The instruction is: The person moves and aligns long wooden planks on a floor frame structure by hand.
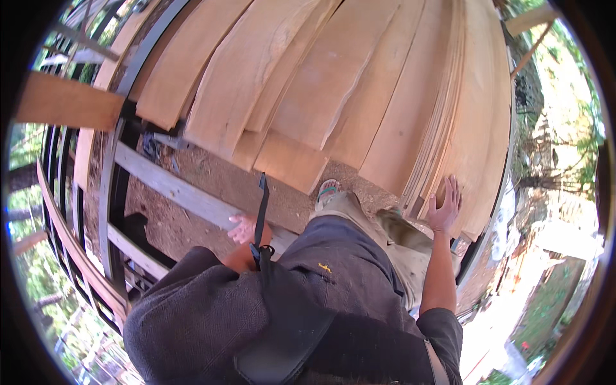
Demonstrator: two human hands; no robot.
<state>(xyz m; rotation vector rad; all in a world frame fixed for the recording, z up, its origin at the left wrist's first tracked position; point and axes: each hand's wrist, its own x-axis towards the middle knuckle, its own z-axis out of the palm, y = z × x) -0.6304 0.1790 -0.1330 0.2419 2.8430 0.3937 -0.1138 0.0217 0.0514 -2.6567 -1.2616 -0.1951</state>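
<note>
My right hand (446, 206) lies with fingers spread on the near end of a stack of thin wooden boards (478, 141) at the right. It grips nothing. My left hand (242, 228) hangs beside my body, next to a grey metal beam (173, 189), its fingers loosely apart and nothing seen in it. Whether it touches the beam I cannot tell. A black strap (263, 208) dangles in front of that wrist. More long boards (333, 70) lie side by side and partly overlapping ahead of me, their near ends uneven.
A dark metal frame (110, 192) with curved strips of wood stands at the left. One short plank (69, 101) juts out at the upper left. My sandaled foot (328, 187) is on brown dirt ground (154, 228) below the boards. Sunlit greenery shows beyond the right edge.
</note>
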